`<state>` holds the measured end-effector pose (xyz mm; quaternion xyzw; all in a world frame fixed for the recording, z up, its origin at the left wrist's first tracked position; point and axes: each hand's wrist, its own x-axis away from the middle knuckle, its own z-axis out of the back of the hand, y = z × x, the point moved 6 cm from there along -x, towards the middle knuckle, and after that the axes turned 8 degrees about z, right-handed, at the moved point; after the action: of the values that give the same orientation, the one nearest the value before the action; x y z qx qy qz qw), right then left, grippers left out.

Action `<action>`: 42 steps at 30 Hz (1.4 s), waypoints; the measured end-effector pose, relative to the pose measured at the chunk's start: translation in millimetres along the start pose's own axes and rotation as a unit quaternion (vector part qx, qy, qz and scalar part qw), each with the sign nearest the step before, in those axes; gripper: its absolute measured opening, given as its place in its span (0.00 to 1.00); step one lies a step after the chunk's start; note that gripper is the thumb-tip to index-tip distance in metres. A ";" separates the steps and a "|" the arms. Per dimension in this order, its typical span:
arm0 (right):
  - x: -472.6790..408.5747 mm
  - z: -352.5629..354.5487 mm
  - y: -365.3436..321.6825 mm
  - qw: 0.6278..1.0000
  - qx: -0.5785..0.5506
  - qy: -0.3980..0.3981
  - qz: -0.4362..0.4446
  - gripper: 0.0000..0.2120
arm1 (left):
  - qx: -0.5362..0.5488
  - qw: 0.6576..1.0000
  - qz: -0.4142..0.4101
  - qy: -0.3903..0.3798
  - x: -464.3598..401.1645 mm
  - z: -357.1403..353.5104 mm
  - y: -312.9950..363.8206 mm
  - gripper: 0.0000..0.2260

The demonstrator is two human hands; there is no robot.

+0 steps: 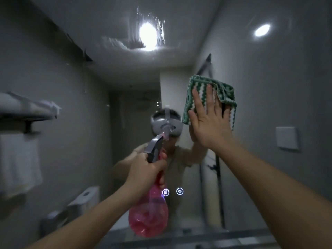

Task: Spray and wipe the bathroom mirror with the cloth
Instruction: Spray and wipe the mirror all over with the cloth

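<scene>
Here, a person is standing close to a bathroom mirror [125, 83] that is filling most of the view, with both bare arms reaching forward. The right hand [209, 121] is pressing a folded green-and-white cloth [201, 85] flat against the glass on the right side, fingers straight and spread wide over the fabric. The left hand [146, 169] is gripping the neck of a pink spray bottle [149, 216], fingers curled round it just below the grey trigger head, whose nozzle is pointing at the glass near the middle. Streaks of wet droplets [152, 24] are showing high on the mirror, around the reflection of a ceiling light, so spraying appears to be at least partly done. Wiping seems to be only beginning, since those upper streaks are remaining and the cloth is sitting lower, to the right. At the far left, a towel [18, 162] is hanging beneath a shelf. Two small lit icons [172, 191] are glowing low on the glass.
</scene>
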<state>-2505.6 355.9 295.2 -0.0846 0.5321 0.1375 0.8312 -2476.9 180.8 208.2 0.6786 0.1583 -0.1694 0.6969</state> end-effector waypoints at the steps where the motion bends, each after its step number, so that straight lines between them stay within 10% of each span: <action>1: 0.0 0.2 0.5 1.000 0.002 -0.002 -0.002 0.27 | -0.004 1.000 0.002 0.001 2.7 1.1 -4.5 0.11; 25: 76.0 -63.4 -78.5 0.998 -0.003 0.008 -0.061 0.29 | 0.029 0.999 0.004 0.037 63.2 148.4 -36.7 0.04; 42: 78.2 -157.5 -354.4 0.975 0.071 0.025 0.210 0.27 | -0.010 0.989 0.011 0.149 84.5 317.7 -61.1 0.12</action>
<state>-2497.4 -14.4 156.2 0.0844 0.5670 0.2688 0.7741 -2432.0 -139.9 124.8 0.6913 0.2545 -0.0569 0.6739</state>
